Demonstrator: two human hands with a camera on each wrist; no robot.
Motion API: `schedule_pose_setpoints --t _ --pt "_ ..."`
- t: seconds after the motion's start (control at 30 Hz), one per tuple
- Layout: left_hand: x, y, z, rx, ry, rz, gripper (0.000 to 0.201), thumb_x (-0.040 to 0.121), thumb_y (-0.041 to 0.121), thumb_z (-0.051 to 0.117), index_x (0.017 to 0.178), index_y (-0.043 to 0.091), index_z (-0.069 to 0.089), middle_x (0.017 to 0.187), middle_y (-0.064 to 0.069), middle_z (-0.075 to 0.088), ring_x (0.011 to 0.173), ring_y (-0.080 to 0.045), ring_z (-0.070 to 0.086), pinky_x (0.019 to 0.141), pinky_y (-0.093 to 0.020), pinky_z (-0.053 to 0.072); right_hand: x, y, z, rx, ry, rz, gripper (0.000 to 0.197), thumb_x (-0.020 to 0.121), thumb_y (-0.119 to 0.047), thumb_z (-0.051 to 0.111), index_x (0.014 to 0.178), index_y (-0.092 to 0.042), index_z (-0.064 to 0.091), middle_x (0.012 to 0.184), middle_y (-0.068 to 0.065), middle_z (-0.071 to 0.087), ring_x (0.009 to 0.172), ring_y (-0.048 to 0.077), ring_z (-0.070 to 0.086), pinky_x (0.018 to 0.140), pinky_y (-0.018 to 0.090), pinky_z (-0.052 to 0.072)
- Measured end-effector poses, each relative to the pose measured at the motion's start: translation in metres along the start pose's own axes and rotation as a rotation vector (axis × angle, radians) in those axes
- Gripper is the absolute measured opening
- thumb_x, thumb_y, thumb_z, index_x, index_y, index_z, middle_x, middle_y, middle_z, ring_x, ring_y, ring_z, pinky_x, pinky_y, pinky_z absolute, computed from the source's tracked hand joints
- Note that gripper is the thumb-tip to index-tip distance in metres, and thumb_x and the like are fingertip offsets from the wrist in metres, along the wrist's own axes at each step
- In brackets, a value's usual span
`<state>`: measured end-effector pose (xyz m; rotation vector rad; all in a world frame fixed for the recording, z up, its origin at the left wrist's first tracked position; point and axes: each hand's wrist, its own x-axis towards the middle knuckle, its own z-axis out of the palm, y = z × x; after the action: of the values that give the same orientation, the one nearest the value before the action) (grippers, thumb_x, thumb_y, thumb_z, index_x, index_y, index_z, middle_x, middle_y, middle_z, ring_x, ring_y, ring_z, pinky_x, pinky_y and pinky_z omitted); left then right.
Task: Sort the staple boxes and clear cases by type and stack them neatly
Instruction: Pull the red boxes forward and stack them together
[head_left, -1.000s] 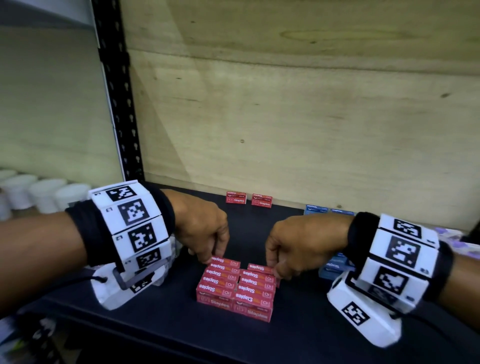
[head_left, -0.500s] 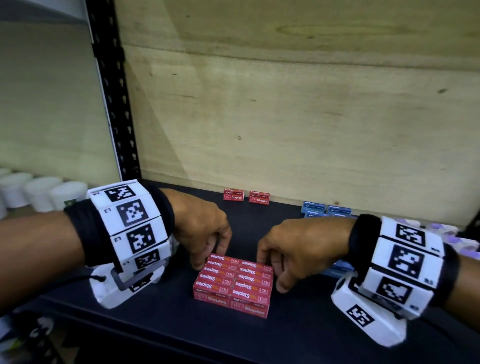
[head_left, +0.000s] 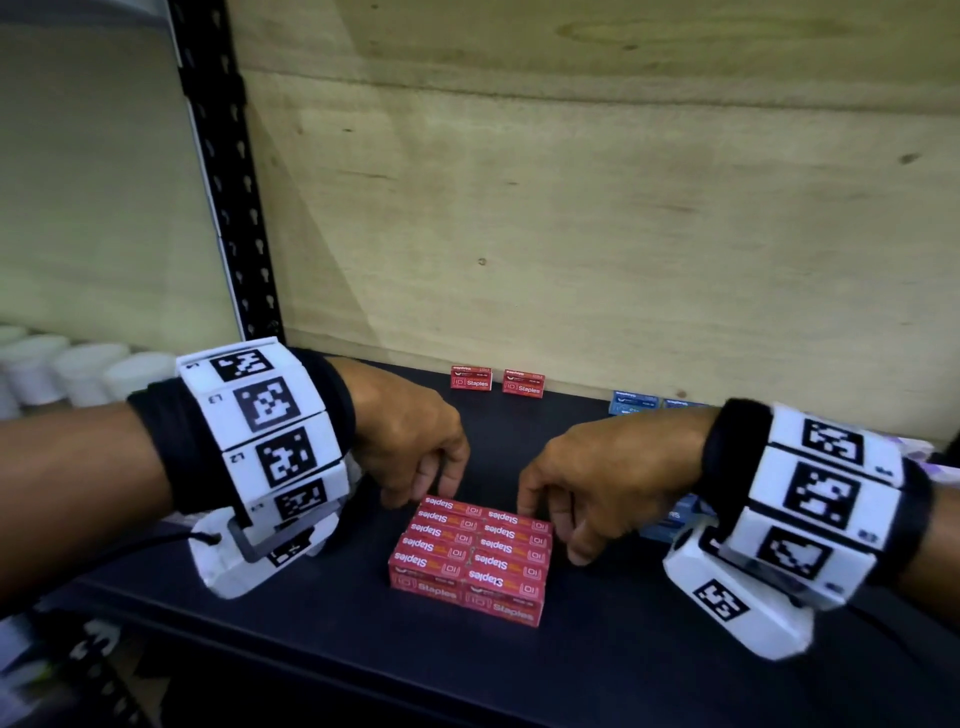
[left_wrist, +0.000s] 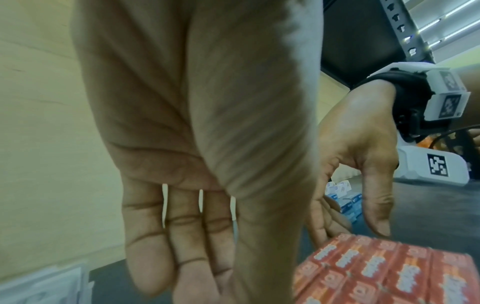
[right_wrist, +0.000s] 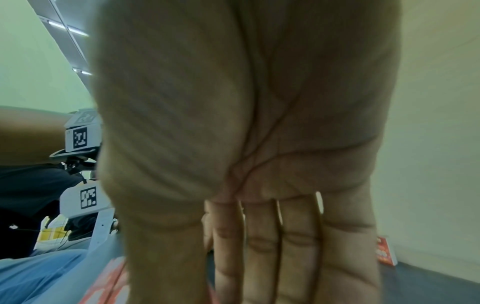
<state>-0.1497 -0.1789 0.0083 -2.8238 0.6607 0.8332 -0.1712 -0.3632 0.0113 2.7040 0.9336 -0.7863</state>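
A tidy block of red staple boxes (head_left: 467, 556), two columns wide and two layers high, lies on the dark shelf (head_left: 623, 649). My left hand (head_left: 421, 493) hangs over the block's far left corner with straight fingers touching it; the left wrist view shows that hand (left_wrist: 182, 257) holding nothing beside the red block (left_wrist: 389, 273). My right hand (head_left: 550, 530) touches the block's far right side, fingers (right_wrist: 272, 257) straight. Two single red boxes (head_left: 470, 378) (head_left: 523, 383) stand against the back wall. Blue staple boxes (head_left: 634, 402) sit at the back right, and more blue boxes (head_left: 670, 525) lie partly hidden behind my right hand.
A plywood wall (head_left: 571, 208) closes the back of the shelf. A black perforated upright (head_left: 223, 171) stands at the left, with white jars (head_left: 78, 369) on the neighbouring shelf beyond it. Pale purple items (head_left: 919, 452) show at the far right. The shelf's front edge (head_left: 311, 670) runs below the block.
The right column of red boxes, offset a second ago, now lies flush with the left column. Both hands have eased back to the block's far corners.
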Motion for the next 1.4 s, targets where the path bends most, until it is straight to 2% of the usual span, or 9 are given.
schedule_pose_setpoints --t 0.2,0.43,0.67,0.77,0.87,1.03,1.13,1.27,1.4 --pt "0.007 -0.009 -0.023 -0.012 0.083 -0.037 0.038 0.083 0.007 0.072 0.115 0.026 0.063 0.1 0.01 0.069 0.076 -0.002 0.06 0.065 -0.016 0.047 0.013 0.018 -0.025 -0.011 0.055 0.039 0.04 0.092 -0.023 0.065 0.13 -0.029 0.056 0.106 -0.009 0.072 0.093 0.01 0.064 0.084 0.024 0.051" --pt "0.042 -0.032 -0.053 0.046 0.262 -0.149 0.024 0.084 0.038 0.073 0.104 0.027 0.066 0.092 0.008 0.068 0.088 -0.013 0.065 0.081 -0.029 0.051 0.051 0.058 -0.064 -0.06 0.217 0.161 0.033 0.093 -0.038 0.064 0.123 -0.027 0.062 0.101 0.0 0.074 0.082 0.012 0.062 0.071 0.025 0.042" --pt "0.09 -0.067 -0.077 0.1 0.292 -0.206 0.029 0.086 0.04 0.071 0.109 0.025 0.064 0.085 0.011 0.061 0.089 -0.013 0.06 0.085 -0.032 0.05 0.1 0.093 -0.085 -0.115 0.208 0.274 0.037 0.095 -0.031 0.063 0.124 -0.008 0.065 0.123 0.009 0.067 0.115 0.027 0.061 0.078 0.029 0.043" --pt "0.108 -0.078 -0.085 0.114 0.297 -0.207 0.03 0.086 0.039 0.07 0.112 0.026 0.063 0.081 0.014 0.055 0.091 -0.015 0.057 0.085 -0.032 0.049 0.12 0.101 -0.091 -0.124 0.196 0.261 0.037 0.094 -0.03 0.064 0.123 -0.006 0.065 0.121 0.008 0.068 0.104 0.022 0.064 0.081 0.024 0.049" --pt "0.125 -0.085 -0.092 0.106 0.301 -0.191 0.03 0.086 0.037 0.072 0.112 0.025 0.064 0.088 0.011 0.058 0.088 -0.013 0.055 0.079 -0.029 0.045 0.138 0.103 -0.094 -0.131 0.159 0.254 0.027 0.095 -0.018 0.063 0.118 -0.003 0.067 0.102 0.008 0.069 0.067 0.011 0.056 0.05 0.011 0.042" --pt "0.15 -0.088 -0.097 0.031 0.187 -0.115 0.035 0.082 0.035 0.078 0.113 0.023 0.068 0.102 0.004 0.069 0.078 -0.006 0.057 0.065 -0.021 0.043 0.155 0.102 -0.09 -0.174 0.109 0.259 0.023 0.092 -0.022 0.067 0.109 -0.007 0.074 0.083 0.002 0.069 0.075 0.016 0.058 0.062 0.023 0.046" --pt "0.156 -0.084 -0.095 0.062 0.166 -0.074 0.031 0.082 0.031 0.078 0.111 0.021 0.07 0.098 0.004 0.07 0.073 -0.005 0.054 0.061 -0.015 0.041 0.161 0.103 -0.084 -0.209 0.116 0.253 0.021 0.092 -0.013 0.064 0.109 -0.006 0.073 0.09 0.007 0.07 0.075 0.019 0.056 0.055 0.021 0.04" --pt "0.151 -0.078 -0.096 0.11 0.164 -0.055 0.026 0.087 0.021 0.073 0.112 0.016 0.071 0.092 0.005 0.065 0.071 -0.004 0.052 0.051 -0.007 0.036 0.156 0.101 -0.085 -0.226 0.124 0.26 0.019 0.091 -0.012 0.064 0.107 -0.006 0.073 0.075 0.001 0.061 0.073 0.02 0.058 0.054 0.021 0.04" --pt "0.132 -0.072 -0.097 0.099 0.199 -0.066 0.019 0.087 0.02 0.072 0.106 0.016 0.072 0.095 0.001 0.07 0.071 -0.004 0.054 0.06 -0.015 0.041 0.137 0.096 -0.084 -0.214 0.138 0.253 0.017 0.09 -0.02 0.068 0.103 -0.01 0.075 0.086 0.003 0.07 0.075 0.019 0.06 0.067 0.025 0.046"
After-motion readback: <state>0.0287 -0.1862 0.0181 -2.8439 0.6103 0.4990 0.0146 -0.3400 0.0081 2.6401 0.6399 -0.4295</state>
